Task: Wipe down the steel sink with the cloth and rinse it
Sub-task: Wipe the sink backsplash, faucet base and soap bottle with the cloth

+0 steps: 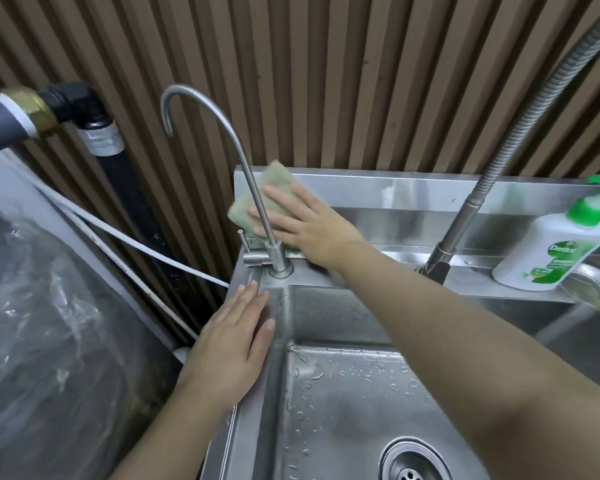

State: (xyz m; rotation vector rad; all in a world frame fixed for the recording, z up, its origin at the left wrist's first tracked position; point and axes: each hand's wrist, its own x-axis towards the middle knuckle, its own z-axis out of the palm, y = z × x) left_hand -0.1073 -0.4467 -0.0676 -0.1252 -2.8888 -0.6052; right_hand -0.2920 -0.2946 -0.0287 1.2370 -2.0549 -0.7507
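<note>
Near me, the steel sink [343, 393] is wet. My left hand [232, 344] lies flat on its left rim, grip open. Farther back, my right hand [302, 226], grip open too, presses the green cloth [253, 199], maybe a sponge, on the back wall behind 1 tap [222, 161].

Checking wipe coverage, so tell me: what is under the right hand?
A green cloth, pressed flat against the sink's backsplash behind the faucet. The steel beneath cloth and right hand is hidden.

Right hand [303, 225] flat on cloth [253, 199] against backsplash [413, 192]; left hand [232, 341] on sink rim [257, 427]
</note>
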